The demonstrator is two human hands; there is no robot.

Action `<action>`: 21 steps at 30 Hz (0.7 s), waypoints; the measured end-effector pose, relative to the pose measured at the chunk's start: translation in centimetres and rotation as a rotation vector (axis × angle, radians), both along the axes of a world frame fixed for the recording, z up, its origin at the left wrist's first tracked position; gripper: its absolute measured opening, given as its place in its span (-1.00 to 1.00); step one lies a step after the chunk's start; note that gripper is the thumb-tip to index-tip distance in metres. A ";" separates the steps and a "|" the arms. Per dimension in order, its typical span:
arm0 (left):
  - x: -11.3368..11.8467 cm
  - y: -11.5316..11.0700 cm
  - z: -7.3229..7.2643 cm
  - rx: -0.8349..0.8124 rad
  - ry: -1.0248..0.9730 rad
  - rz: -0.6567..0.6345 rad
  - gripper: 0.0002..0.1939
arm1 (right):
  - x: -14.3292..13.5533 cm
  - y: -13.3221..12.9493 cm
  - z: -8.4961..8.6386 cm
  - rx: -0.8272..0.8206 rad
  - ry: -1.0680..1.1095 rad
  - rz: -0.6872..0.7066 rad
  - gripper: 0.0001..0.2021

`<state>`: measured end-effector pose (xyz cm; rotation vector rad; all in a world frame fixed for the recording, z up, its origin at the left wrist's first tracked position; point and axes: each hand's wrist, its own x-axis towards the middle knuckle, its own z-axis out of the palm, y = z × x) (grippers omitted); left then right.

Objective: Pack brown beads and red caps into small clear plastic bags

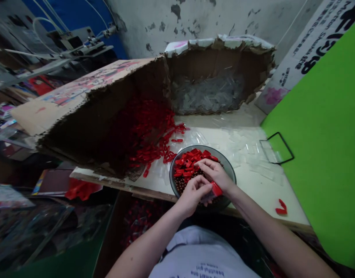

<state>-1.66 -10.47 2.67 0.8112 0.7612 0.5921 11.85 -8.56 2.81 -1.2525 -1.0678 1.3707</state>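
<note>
Holding: left hand [194,194], closed on a red piece [217,189] above the bowl [229,166]
Right hand [215,172]: fingers narrow over the bowl; cannot tell whether they grip anything
Bowl: at the surface's [262,191] near edge, with brown beads [181,185] and other red pieces [192,158]
Clear pieces [208,93]: boxed near the surface's back edge

- beat-up gray wall [195,15] out back, paint flaking in dark patches
- big bright green panel [330,135] hogging the right side
- black wire loop [286,145] right beside that
- some metal machine [90,50] with pale tubes, upper left, blue sheet [92,13] behind it
- crumpled red plastic [81,188], lower left
</note>
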 end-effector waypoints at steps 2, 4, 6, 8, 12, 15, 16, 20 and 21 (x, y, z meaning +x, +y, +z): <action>0.4 -0.7 -0.1 0.059 0.020 0.021 -0.70 | -0.3 -0.3 -0.2 0.022 -0.061 -0.032 -0.70; 0.6 -1.3 0.0 0.098 0.048 0.047 -0.70 | -0.5 -0.6 -0.2 0.031 -0.097 -0.090 -0.65; 0.6 -1.8 0.2 0.110 0.080 0.084 -0.70 | -0.4 -1.0 -0.1 0.060 -0.107 -0.134 -0.62; 0.7 -2.0 0.4 0.112 0.105 0.117 -0.70 | -0.3 -1.2 0.1 0.084 -0.096 -0.145 -0.62; 0.9 -1.8 0.5 0.136 0.132 0.079 -0.69 | -0.6 -1.4 0.1 0.081 -0.071 -0.163 -0.62; 0.8 -1.1 0.7 0.191 0.170 -0.001 -0.70 | -0.8 -1.4 -0.2 0.053 -0.057 -0.154 -0.59; 0.4 -0.8 0.9 0.213 0.194 -0.009 -0.71 | -0.5 -1.3 -0.4 0.053 -0.045 -0.163 -0.56; -4.2 0.4 0.6 0.285 0.387 0.240 -0.68 | 4.5 -0.5 -3.1 0.107 -0.203 -0.380 -0.47; -6.4 0.6 -0.1 0.310 0.461 0.373 -0.67 | 6.5 -0.3 -4.2 0.111 -0.408 -0.463 -0.47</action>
